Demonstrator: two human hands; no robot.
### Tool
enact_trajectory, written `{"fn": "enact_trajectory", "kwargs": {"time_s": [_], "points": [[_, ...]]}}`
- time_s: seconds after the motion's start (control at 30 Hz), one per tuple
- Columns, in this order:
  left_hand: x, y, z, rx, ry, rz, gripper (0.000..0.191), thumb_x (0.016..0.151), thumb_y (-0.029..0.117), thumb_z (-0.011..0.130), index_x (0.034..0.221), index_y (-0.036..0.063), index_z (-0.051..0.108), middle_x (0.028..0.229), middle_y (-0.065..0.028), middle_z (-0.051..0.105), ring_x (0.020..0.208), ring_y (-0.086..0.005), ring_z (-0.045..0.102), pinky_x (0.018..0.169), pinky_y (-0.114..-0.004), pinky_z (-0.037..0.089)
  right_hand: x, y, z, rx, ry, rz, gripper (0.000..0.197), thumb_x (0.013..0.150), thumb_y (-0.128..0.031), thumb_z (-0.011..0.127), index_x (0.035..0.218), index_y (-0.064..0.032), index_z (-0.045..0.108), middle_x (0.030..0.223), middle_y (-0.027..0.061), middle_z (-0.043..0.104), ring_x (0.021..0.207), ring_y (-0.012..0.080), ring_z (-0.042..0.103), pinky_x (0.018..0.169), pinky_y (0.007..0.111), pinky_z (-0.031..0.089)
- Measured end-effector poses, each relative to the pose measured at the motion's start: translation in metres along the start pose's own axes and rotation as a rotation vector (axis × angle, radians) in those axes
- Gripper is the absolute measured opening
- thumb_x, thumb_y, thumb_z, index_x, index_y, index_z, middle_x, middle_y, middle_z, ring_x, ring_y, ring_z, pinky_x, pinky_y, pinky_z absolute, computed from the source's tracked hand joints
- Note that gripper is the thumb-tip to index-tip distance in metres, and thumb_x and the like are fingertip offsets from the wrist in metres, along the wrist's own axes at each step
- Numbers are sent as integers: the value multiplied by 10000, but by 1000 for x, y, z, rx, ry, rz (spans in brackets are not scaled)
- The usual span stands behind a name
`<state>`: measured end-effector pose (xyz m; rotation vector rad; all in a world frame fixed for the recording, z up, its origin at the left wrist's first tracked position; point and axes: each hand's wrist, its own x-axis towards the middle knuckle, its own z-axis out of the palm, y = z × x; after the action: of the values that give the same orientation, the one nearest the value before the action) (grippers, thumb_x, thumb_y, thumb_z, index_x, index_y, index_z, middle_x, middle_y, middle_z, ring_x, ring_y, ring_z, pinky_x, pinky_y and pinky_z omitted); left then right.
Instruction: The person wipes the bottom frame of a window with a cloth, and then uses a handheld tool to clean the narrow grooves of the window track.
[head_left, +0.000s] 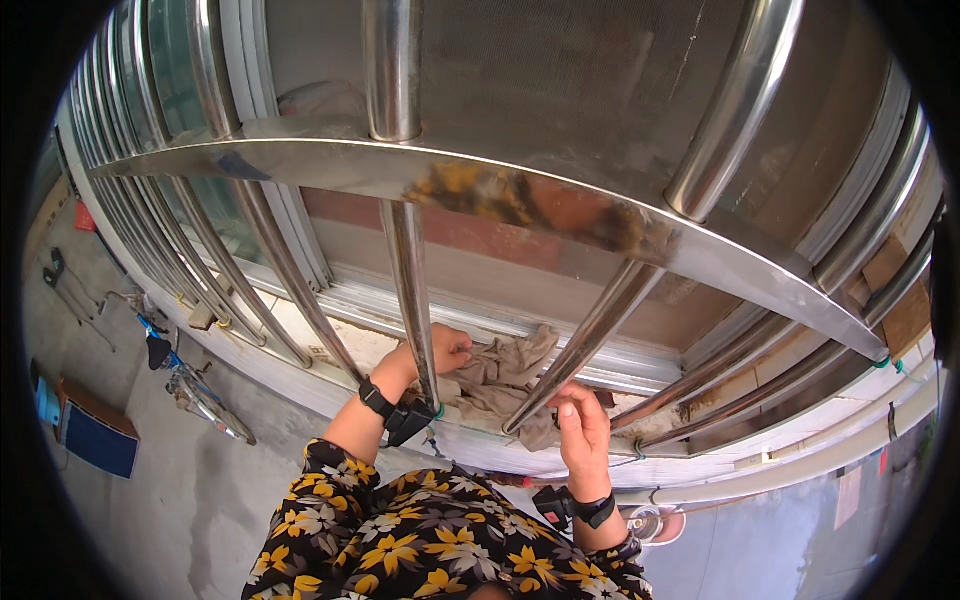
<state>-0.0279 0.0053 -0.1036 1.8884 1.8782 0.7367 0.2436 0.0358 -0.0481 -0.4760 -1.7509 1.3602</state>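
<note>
A crumpled, stained grey-beige cloth (504, 367) lies on the window ledge behind the stainless steel bars, one end hanging over the front edge. My left hand (448, 349) reaches around the left side of an upright bar (409, 270); its curled fingers grip the cloth's left side. My right hand (583, 420) is at the cloth's right side, next to a slanting bar (589, 337). Its thumb points up, and its fingertips are partly behind that bar, so its hold on the cloth is unclear. Both wrists wear black straps with small devices.
A flat steel crossbar (480, 176) curves across the bars above my hands. Behind them stands a sliding screen window with a metal track (637, 371). Below left are a blue bicycle (187, 382) and a box (97, 431) on the concrete floor. A white pipe (825, 469) runs at lower right.
</note>
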Motion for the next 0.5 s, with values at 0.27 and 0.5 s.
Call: {"fn": "enact_trajectory", "kwargs": {"time_s": [0.27, 0.5], "points": [[-18, -51, 7, -587, 735, -279, 175, 823, 71, 495, 984, 16, 456, 812, -75, 555, 679, -125, 542, 540, -238, 453, -4, -47, -27, -239, 320, -598, 131, 841, -106, 452, 911, 4, 457, 857, 175, 556, 677, 215, 545, 607, 286, 454], [-12, -25, 1, 232, 617, -44, 291, 744, 116, 575, 996, -13, 504, 932, -181, 556, 789, -310, 559, 700, -376, 454, 17, -53, -46, -343, 637, -768, 367, 837, -193, 464, 1145, -9, 389, 1111, 189, 435, 927, 240, 454, 772, 329, 378]]}}
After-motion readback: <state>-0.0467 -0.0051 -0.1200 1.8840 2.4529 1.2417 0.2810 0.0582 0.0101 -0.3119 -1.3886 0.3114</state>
